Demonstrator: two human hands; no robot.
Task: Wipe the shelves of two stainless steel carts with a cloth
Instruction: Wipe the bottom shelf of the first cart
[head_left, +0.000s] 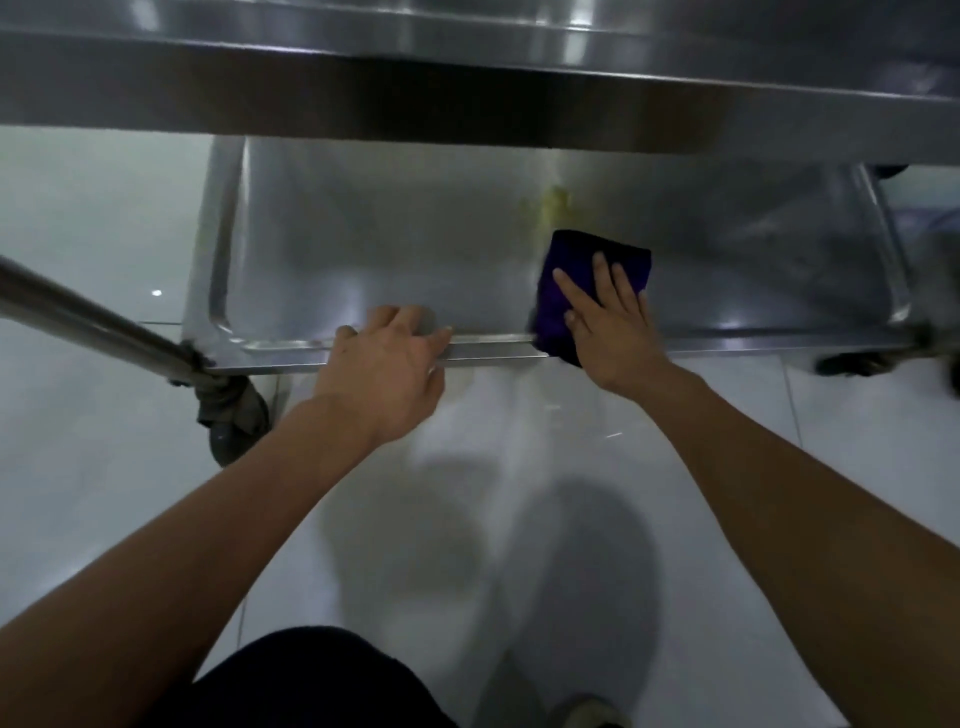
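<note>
Right hand (613, 322) flat on cloth (587, 265)

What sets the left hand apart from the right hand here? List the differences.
The left hand touches bare steel at the lower shelf's front rim; the right hand lies on the dark blue cloth. The left hand's fingers curl over the rim; the right hand's are straight and spread, pressing down. Both are bare and rest on the same shelf.
</note>
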